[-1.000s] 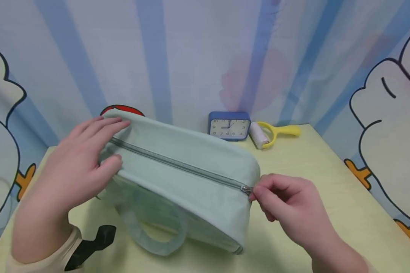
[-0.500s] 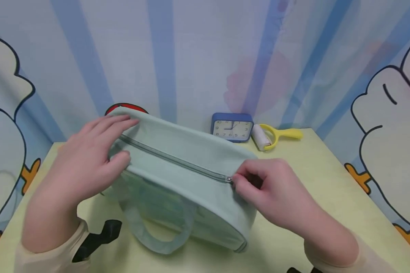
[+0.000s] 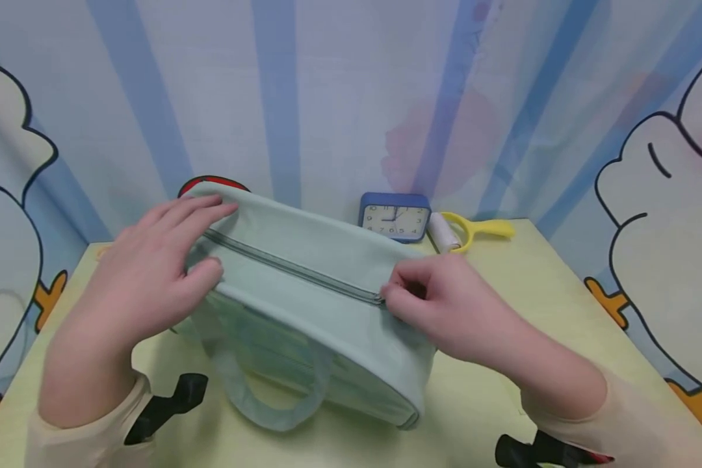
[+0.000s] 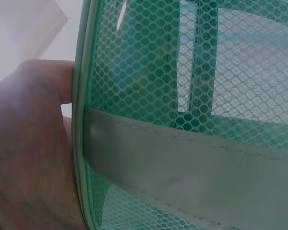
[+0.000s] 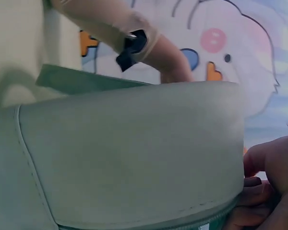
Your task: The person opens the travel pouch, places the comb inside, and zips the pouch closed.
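A pale green zip bag (image 3: 316, 227) lies across the table, its zip (image 3: 292, 265) running along the top. My right hand (image 3: 439, 296) pinches the zip pull, with thumb and forefinger hiding most of it. Over the bag's left top end rests my left hand (image 3: 158, 266), fingers extended past the zip and thumb at the front edge. A soft carrying handle (image 3: 277, 416) hangs from the front. Up close, the left wrist view has green mesh (image 4: 139, 52) and a smooth band (image 4: 182, 167). The right wrist view catches the bag's panel (image 5: 134, 153) beside the right hand (image 5: 273, 177).
A blue alarm clock (image 3: 394, 218) stands behind the bag, beside a lint roller with a white roll (image 3: 443, 233) and yellow handle (image 3: 491, 228). Printed fabric (image 3: 339, 97) walls the pale yellow table (image 3: 538, 292). Black straps cross both sleeves.
My right hand has drawn the zip pull leftward along the zip from the bag's right end. The left hand keeps its place on the bag; the view shifted slightly.
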